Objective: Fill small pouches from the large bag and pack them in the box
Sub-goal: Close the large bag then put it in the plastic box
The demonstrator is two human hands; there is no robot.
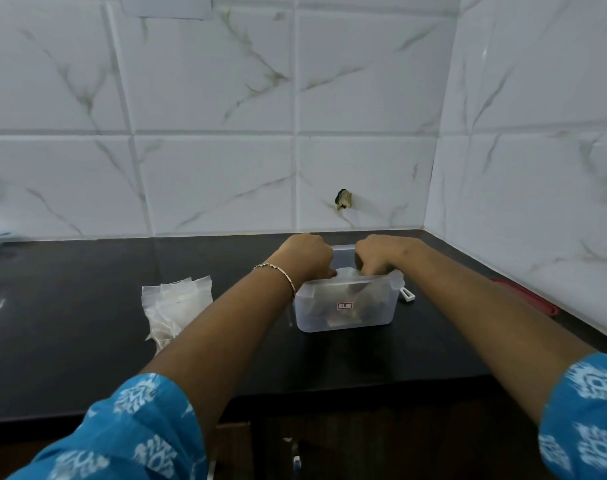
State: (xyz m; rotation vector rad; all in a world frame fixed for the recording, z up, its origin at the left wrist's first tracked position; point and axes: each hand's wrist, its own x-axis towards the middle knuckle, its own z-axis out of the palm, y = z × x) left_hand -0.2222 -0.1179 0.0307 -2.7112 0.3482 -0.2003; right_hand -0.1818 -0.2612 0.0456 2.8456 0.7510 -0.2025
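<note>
Black desk [87,341] against a marble-tile wall [226,168], and a pile of empty pouches [177,303] is lying just left of the box [347,313], probably parked there to be handy. The box, a cloudy see-through tub with dark stuff inside, is sitting mid-desk. Left hand [309,254] and right hand [381,254] are both curling down into it, pinching what looks like a clear pouch [346,270], likely tucking it in.

box [312,315]: translucent, open-topped, upright, small label [344,305] on near wall | bag [347,273]: clear plastic, crumpled inside box | pouches [177,303]: clear, piled left of box, apart
</note>
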